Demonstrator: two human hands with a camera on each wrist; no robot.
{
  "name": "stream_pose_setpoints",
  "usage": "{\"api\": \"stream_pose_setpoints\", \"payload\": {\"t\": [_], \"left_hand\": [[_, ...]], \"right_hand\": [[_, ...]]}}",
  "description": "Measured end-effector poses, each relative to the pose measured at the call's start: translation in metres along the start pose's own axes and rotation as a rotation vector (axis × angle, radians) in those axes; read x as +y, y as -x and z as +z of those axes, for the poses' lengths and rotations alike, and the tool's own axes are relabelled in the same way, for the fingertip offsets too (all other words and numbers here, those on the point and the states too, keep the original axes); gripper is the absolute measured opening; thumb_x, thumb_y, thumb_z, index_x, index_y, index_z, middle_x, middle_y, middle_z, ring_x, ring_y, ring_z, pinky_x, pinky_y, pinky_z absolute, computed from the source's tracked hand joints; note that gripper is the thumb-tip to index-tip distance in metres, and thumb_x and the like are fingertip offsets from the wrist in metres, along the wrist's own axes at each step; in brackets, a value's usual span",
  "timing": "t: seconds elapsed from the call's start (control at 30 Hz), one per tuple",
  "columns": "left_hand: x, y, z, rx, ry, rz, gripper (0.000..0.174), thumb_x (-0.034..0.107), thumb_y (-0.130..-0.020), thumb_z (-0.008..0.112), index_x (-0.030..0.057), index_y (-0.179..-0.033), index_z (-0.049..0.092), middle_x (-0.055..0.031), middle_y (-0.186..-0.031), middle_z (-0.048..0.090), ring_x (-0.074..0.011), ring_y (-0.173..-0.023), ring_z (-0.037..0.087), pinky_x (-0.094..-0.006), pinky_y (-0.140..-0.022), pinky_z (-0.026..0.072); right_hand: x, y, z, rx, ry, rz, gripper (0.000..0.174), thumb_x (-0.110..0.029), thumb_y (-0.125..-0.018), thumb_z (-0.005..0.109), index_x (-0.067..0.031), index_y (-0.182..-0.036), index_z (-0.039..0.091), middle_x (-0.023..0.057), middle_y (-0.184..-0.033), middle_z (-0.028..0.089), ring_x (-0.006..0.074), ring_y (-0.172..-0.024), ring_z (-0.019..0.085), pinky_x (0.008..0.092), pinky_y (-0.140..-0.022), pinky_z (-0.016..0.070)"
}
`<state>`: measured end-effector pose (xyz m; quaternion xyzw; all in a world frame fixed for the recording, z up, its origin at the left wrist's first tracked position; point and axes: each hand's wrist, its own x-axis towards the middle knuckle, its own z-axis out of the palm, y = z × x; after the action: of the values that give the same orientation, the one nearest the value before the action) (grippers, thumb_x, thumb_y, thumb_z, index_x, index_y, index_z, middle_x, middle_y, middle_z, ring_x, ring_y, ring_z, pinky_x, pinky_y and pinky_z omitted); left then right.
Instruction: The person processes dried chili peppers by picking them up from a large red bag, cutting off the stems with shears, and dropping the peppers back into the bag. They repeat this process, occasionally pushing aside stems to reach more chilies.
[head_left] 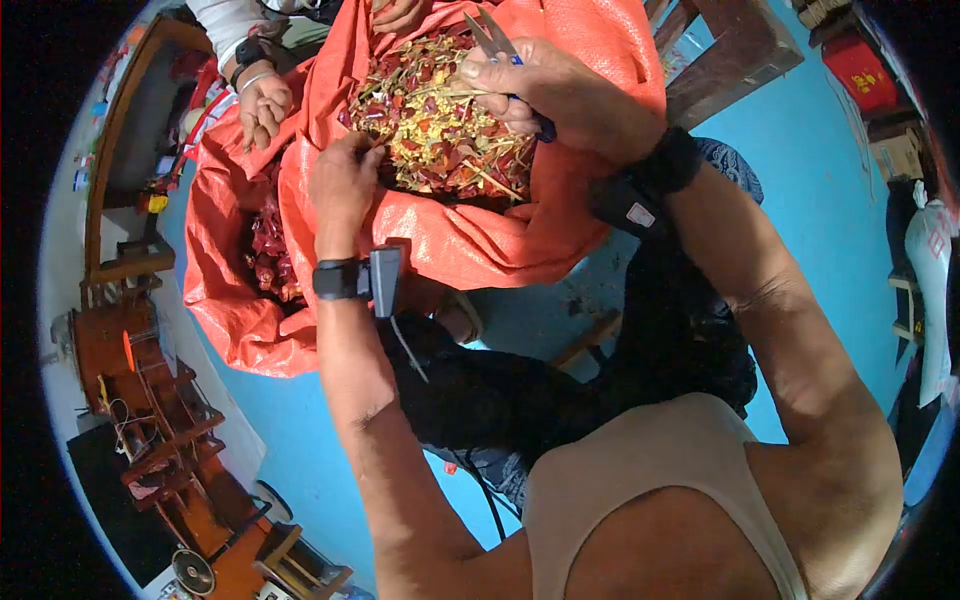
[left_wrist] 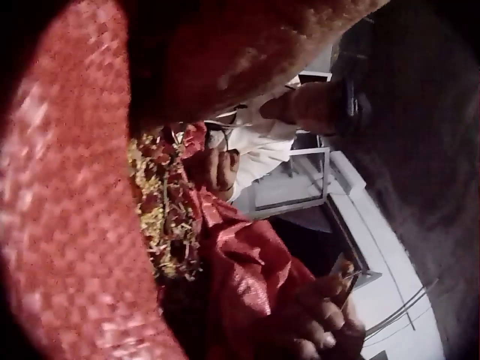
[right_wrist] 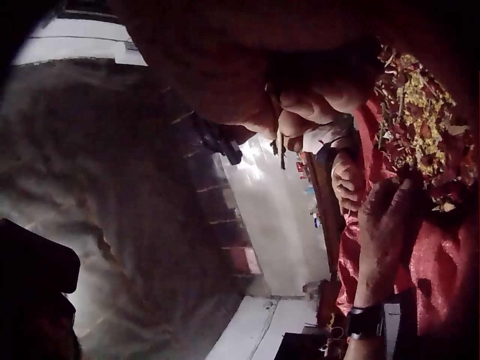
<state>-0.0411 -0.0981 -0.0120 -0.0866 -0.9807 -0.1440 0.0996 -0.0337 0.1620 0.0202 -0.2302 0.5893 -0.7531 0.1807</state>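
Note:
My right hand [head_left: 540,95] grips scissors with blue handles [head_left: 546,126], their metal blades [head_left: 490,36] slightly apart and pointing toward the far side. A thin stem [right_wrist: 281,146] also sticks out from its fingers. Below it lies a heap of cut dried chilies [head_left: 440,135], mixed with yellow seeds and stems, inside a red woven sack [head_left: 450,240]. My left hand [head_left: 343,185] is at the heap's near left edge, fingertips down at the chili pieces; I cannot tell whether they pinch one. In the left wrist view the sack fabric [left_wrist: 67,187] fills the left side.
Another red sack opening holds whole dried chilies [head_left: 270,245] at left. Across from me, another person's hand [head_left: 264,108] hangs over it, and their other hand [head_left: 400,14] is at the heap's far edge. A wooden chair [head_left: 735,65] stands at far right.

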Motion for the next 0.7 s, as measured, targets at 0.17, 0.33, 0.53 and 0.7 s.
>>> {"api": "stream_pose_setpoints", "payload": {"t": [0.17,0.33,0.53,0.7], "left_hand": [[-0.005,0.005,-0.004,-0.151,0.762,-0.064,0.012,0.007,-0.083,0.056,0.0033,-0.093,0.059,0.0023,-0.072,0.054,-0.0063,-0.066,0.050,-0.0203,-0.061,0.0410],[0.024,0.009,-0.012,-0.307,1.167,-0.199,0.023,0.008,-0.086,0.052,0.0025,-0.108,0.051,-0.0040,-0.081,0.059,-0.0096,-0.069,0.055,-0.0197,-0.063,0.0441],[0.019,0.009,-0.011,-0.423,1.565,-0.237,0.023,0.010,-0.089,0.048,0.0019,-0.110,0.046,-0.0133,-0.094,0.060,-0.0176,-0.075,0.061,-0.0243,-0.066,0.0506],[0.029,0.012,-0.009,-0.436,1.657,-0.239,0.023,0.012,-0.088,0.049,0.0021,-0.108,0.046,-0.0154,-0.095,0.059,-0.0201,-0.077,0.062,-0.0261,-0.067,0.0522]], "right_hand": [[-0.009,0.010,-0.002,0.032,0.055,-0.003,0.025,-0.029,-0.088,0.048,-0.0058,-0.078,0.050,-0.0058,-0.059,0.036,0.0007,-0.045,0.026,0.0171,-0.041,0.0227],[-0.043,0.047,0.009,0.141,0.200,-0.026,0.029,-0.033,-0.080,0.059,-0.0060,-0.073,0.056,-0.0023,-0.057,0.049,0.0033,-0.045,0.039,0.0194,-0.040,0.0282],[-0.048,0.182,-0.017,0.402,-0.247,0.070,0.022,-0.016,-0.084,0.056,-0.0039,-0.103,0.056,0.0014,-0.074,0.057,0.0026,-0.049,0.042,0.0165,-0.040,0.0297],[-0.029,0.210,-0.073,0.935,-0.260,0.050,0.018,-0.013,-0.086,0.051,-0.0031,-0.101,0.054,-0.0025,-0.065,0.047,0.0019,-0.047,0.036,0.0167,-0.039,0.0272]]}}
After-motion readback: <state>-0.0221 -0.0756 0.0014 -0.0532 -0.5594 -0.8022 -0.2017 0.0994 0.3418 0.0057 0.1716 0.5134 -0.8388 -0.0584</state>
